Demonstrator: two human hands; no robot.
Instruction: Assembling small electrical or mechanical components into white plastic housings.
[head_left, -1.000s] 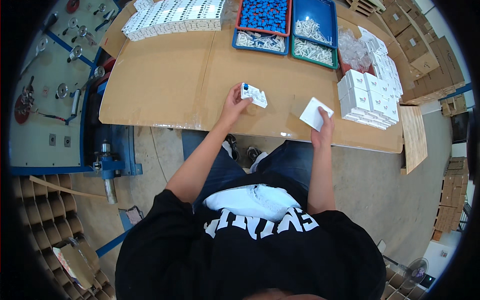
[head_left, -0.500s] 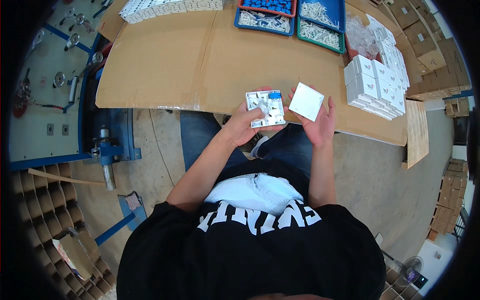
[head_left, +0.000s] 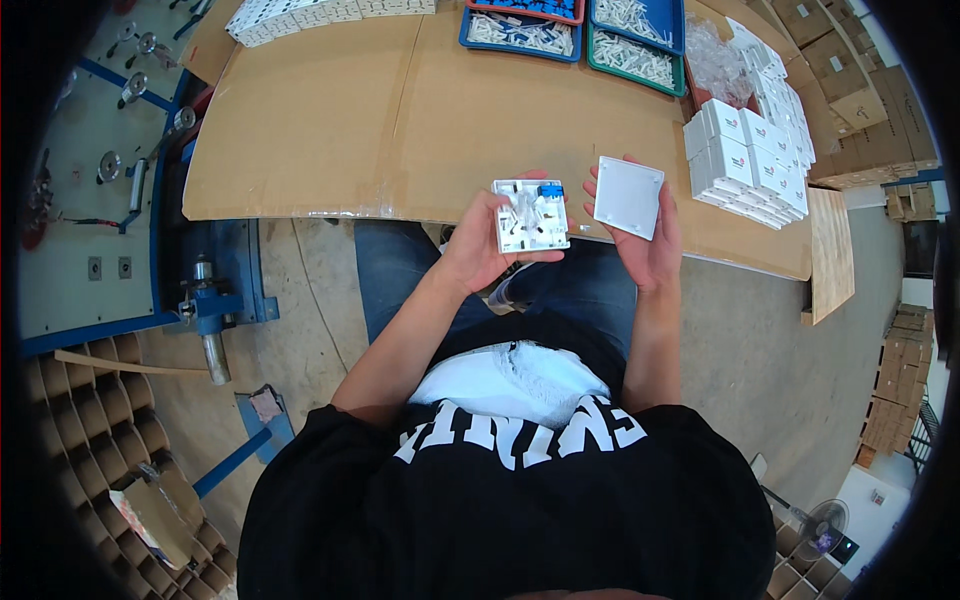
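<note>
My left hand [head_left: 477,243] holds a square white plastic box [head_left: 533,232] by its left side, with the open face up. Inside it are a blue block [head_left: 550,191], small dark parts and a clear piece that I cannot make out well. In my right hand [head_left: 652,257] lies a flat square white cover [head_left: 628,198] with a low rim, resting on the fingers and apart from the box. Both hands are over the near edge of the cardboard-covered table [head_left: 300,130].
Blue trays [head_left: 520,50] and a green tray [head_left: 680,85] of small white parts stand at the back. Stacked white boxes [head_left: 735,165] and clear plastic bags [head_left: 718,65] are at the right. More white pieces [head_left: 300,20] line the back left. A machine panel [head_left: 90,240] stands far left.
My right hand has moved slightly right with the cover, which has turned and now shows its rimmed face. My left thumb has shifted from the box's middle to its left edge.
</note>
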